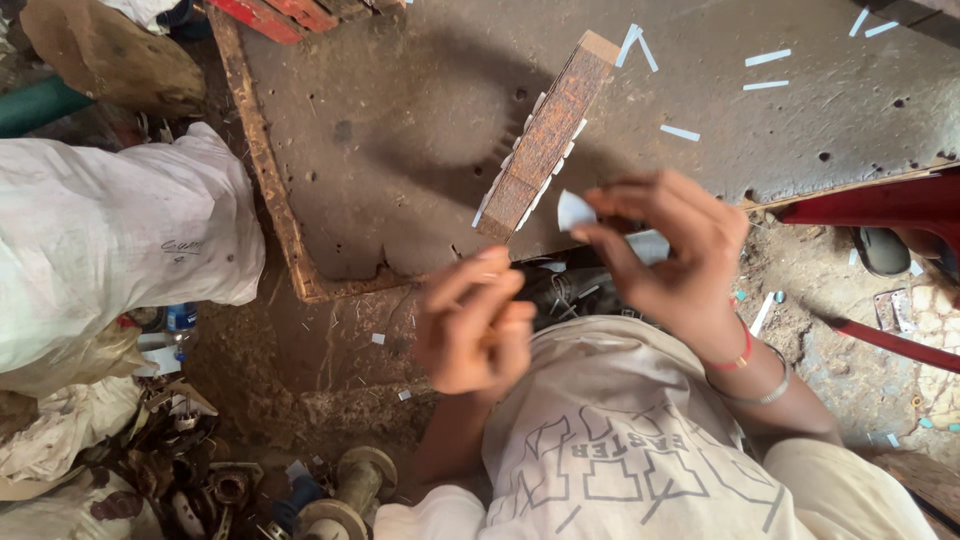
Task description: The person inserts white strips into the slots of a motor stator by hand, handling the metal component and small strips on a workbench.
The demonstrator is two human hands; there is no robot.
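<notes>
Over a worn workbench (400, 150), the right hand (670, 255) pinches a white slip (574, 210).

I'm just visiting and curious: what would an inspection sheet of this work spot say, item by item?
Surface: worn, stained board with small holes and a rusty edge.
Job's things: long brown block lying on the board, white slips sticking out along its sides; small white paper piece.
Clutter: loose white strips scattered on the board; metal scrap parts on the ground.
Hands: right hand pinches the paper piece; left hand blurred, fingers curled, contents unclear.
Cables: nothing seen.
Surroundings: dirt floor, white sacks, red metal frame, plastic bottle.
</notes>
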